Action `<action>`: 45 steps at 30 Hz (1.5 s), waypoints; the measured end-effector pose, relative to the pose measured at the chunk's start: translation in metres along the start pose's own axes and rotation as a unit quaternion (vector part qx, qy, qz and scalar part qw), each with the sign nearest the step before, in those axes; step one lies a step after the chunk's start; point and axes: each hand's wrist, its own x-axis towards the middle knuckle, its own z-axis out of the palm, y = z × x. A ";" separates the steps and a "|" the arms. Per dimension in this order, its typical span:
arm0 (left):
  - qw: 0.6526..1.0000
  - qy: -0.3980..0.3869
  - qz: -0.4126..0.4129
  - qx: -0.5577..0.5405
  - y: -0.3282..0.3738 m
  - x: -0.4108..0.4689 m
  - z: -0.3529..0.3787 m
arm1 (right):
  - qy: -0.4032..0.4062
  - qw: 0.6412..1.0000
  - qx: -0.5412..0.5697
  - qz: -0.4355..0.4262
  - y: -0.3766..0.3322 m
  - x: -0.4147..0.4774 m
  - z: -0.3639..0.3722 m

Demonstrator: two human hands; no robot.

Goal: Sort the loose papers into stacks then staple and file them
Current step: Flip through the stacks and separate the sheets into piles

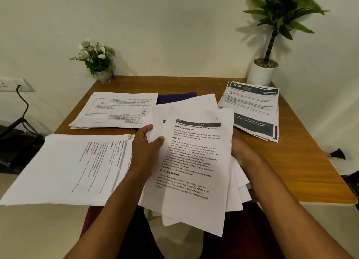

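A person's left hand [147, 146] grasps a fanned sheaf of papers [196, 161] over the near edge of the desk [295, 161], fingers [145, 129] curled; the right hand [242, 152] sits under it, fingers hidden, grip unclear.

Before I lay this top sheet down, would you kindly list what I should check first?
1. Grip on loose papers: left hand pinches them, right hand is beneath, fingers hidden: ok.
2. Top sheet heading legible: ok.
3. Table-form stack, dark-banner stack and near-left stack lie apart: ok.
4. Near-left stack fully on the table: cannot tell, it covers that corner.
5. Purple folder in sight for filing: ok, though partly hidden.
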 end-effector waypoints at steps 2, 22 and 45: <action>1.000 0.013 0.009 0.006 0.001 -0.001 0.001 | 0.014 1.000 -0.021 -0.013 0.006 0.005 -0.002; 0.979 -0.059 0.184 -0.063 0.129 -0.013 -0.022 | 0.051 0.968 -0.047 -0.239 -0.112 -0.032 0.022; 0.986 -0.104 0.127 -0.014 0.044 -0.005 -0.005 | 0.088 0.974 -0.154 -0.139 -0.029 -0.017 0.037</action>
